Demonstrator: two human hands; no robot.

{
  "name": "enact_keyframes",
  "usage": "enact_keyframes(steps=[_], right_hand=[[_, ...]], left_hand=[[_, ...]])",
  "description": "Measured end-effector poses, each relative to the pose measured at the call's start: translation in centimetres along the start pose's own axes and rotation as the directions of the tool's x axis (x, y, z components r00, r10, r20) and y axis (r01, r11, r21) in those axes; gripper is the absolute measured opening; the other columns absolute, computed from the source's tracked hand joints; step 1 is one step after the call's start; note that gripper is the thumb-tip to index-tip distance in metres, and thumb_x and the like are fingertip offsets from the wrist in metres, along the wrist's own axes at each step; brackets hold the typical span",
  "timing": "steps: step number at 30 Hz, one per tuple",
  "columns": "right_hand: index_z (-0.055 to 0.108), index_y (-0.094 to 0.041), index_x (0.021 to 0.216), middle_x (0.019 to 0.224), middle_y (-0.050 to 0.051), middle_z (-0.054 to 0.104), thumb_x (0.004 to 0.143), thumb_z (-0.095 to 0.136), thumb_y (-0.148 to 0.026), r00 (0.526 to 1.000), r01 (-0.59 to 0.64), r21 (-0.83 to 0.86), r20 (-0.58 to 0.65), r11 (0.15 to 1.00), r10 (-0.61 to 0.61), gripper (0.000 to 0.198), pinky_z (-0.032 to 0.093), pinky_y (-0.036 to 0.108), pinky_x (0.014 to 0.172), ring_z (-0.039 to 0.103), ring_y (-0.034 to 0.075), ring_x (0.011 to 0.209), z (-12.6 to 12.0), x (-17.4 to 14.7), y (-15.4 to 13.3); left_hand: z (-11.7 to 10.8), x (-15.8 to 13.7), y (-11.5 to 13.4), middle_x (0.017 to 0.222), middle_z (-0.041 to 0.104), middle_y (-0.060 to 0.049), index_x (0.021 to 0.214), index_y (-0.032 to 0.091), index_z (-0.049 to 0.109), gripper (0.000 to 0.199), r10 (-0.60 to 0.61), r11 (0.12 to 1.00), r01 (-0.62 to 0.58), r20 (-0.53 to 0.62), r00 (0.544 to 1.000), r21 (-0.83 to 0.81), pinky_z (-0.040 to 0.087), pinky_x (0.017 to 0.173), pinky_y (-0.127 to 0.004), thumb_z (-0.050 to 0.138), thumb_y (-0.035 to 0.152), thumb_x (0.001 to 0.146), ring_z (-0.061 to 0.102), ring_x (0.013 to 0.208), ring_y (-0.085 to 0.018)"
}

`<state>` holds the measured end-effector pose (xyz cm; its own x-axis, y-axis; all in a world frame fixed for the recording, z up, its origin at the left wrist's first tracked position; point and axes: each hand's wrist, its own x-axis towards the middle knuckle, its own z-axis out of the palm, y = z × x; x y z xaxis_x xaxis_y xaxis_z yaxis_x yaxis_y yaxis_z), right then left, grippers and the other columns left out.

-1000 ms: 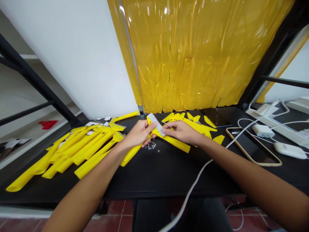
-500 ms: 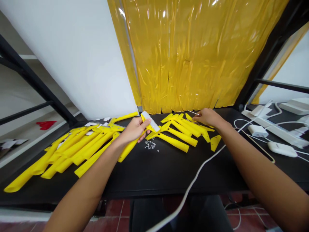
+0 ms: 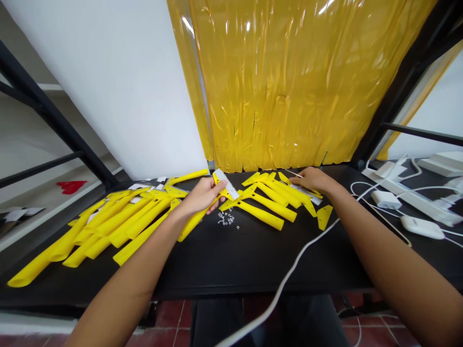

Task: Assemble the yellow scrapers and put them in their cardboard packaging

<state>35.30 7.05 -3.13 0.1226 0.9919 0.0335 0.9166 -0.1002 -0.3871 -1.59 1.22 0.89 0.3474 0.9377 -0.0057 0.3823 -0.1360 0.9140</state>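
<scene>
My left hand (image 3: 205,195) is closed around a yellow scraper (image 3: 191,225), thumb on the flat silver blade (image 3: 228,185) at its head. The scraper's handle points down towards me. My right hand (image 3: 310,180) is closed at the back right, with a thin pale rod (image 3: 293,173) sticking out of it to the left; its fingertips are partly hidden. Just below that hand lie flat silver strips (image 3: 306,193) among small yellow plates (image 3: 324,217). Between the hands several yellow handles (image 3: 262,215) lie fanned out. Small metal nuts and screws (image 3: 226,219) are scattered beside my left hand.
Many yellow scrapers (image 3: 119,226) are piled at the left. A white cable (image 3: 289,277) crosses the black table (image 3: 253,265) at the front. Chargers (image 3: 422,225) and a power strip (image 3: 415,190) lie at the right. A yellow plastic curtain (image 3: 296,86) hangs behind.
My right hand has shifted slightly, and more of the silver strips shows below it. My left hand keeps its hold on the scraper, tilting its blade slightly. The view has shifted a little.
</scene>
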Motion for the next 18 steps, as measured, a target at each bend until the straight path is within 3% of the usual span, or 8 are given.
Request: enact_keyframes(steps=[4, 6, 11, 18], right_hand=[[0.078, -0.025, 0.108, 0.109, 0.014, 0.074, 0.087, 0.060, -0.048, 0.984, -0.132, -0.111, -0.137, 0.985, 0.116, 0.036, 0.050, 0.036, 0.077, 0.069, 0.031, 0.100, -0.2, -0.2, -0.3], [0.076, -0.025, 0.114, 0.115, 0.014, 0.072, 0.087, 0.059, -0.051, 0.990, -0.109, -0.143, -0.103, 0.984, 0.095, 0.040, 0.050, 0.038, 0.082, 0.068, 0.032, 0.106, 0.1, -0.2, -0.6], [0.074, -0.010, 0.111, 0.114, 0.025, 0.069, 0.083, 0.056, -0.070, 0.982, -0.181, -0.215, -0.083, 0.960, 0.167, 0.069, 0.051, 0.044, 0.086, 0.067, 0.036, 0.106, 1.3, -0.1, -2.2], [0.073, -0.008, 0.110, 0.113, 0.027, 0.068, 0.072, 0.078, -0.052, 0.975, -0.198, -0.161, -0.129, 0.967, 0.178, 0.058, 0.053, 0.042, 0.085, 0.068, 0.037, 0.105, 1.8, 0.5, -3.4]], left_hand=[[0.1, 0.1, 0.0, 0.062, 0.060, 0.000, 0.079, 0.016, 0.054, 0.031, 0.000, 1.000, 0.000, 0.013, 1.000, 0.018, 0.032, 0.027, -0.018, 0.056, 0.042, 0.097, 0.045, 0.031, -0.006], [0.2, 0.1, 0.0, 0.063, 0.060, 0.001, 0.080, 0.016, 0.054, 0.030, 0.002, 1.000, -0.002, 0.026, 1.000, 0.017, 0.033, 0.027, -0.019, 0.057, 0.041, 0.096, 0.045, 0.031, -0.006], [0.3, 0.2, -0.2, 0.064, 0.060, 0.001, 0.091, 0.016, 0.057, 0.025, 0.016, 1.000, -0.017, 0.030, 0.999, 0.018, 0.034, 0.027, -0.020, 0.056, 0.040, 0.097, 0.046, 0.031, -0.007], [0.3, 0.3, -0.5, 0.063, 0.061, 0.000, 0.098, 0.015, 0.058, 0.029, 0.006, 0.999, -0.007, 0.042, 0.999, 0.031, 0.035, 0.027, -0.020, 0.056, 0.044, 0.097, 0.046, 0.031, -0.008]])
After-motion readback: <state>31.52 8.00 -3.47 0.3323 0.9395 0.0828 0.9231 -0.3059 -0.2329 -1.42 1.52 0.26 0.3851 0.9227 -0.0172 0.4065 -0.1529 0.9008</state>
